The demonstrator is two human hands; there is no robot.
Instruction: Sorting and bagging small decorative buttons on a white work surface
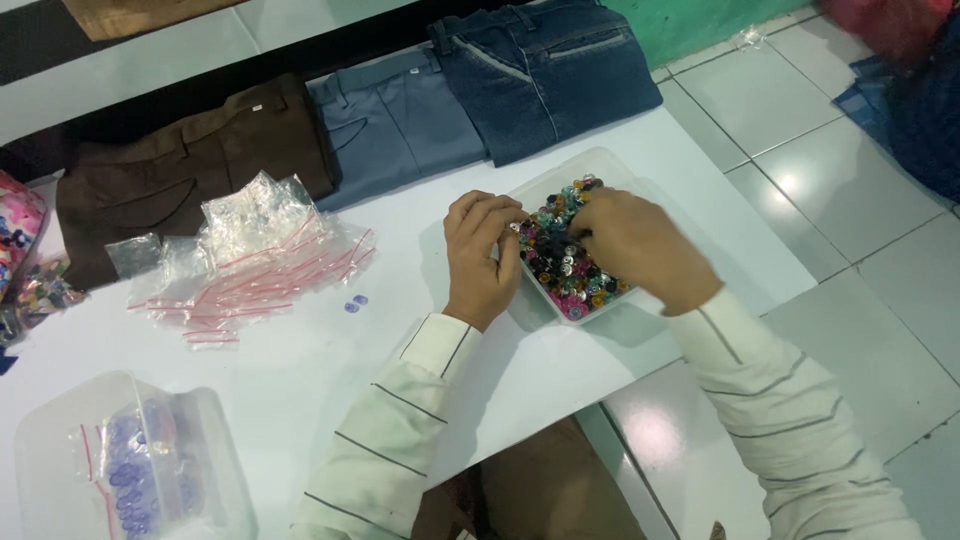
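A clear plastic tray full of small mixed-colour buttons sits on the white table. My right hand reaches into the tray, fingers curled down among the buttons. My left hand rests at the tray's left rim with its fingertips pinched together over a small button. Whether the right fingers grip a button is hidden. Two loose bluish buttons lie on the table to the left of my left hand.
A heap of small clear zip bags with red strips lies at left. A clear box holding bagged blue buttons is at the near left. Folded brown, grey and denim trousers line the far edge. Tiled floor lies to the right.
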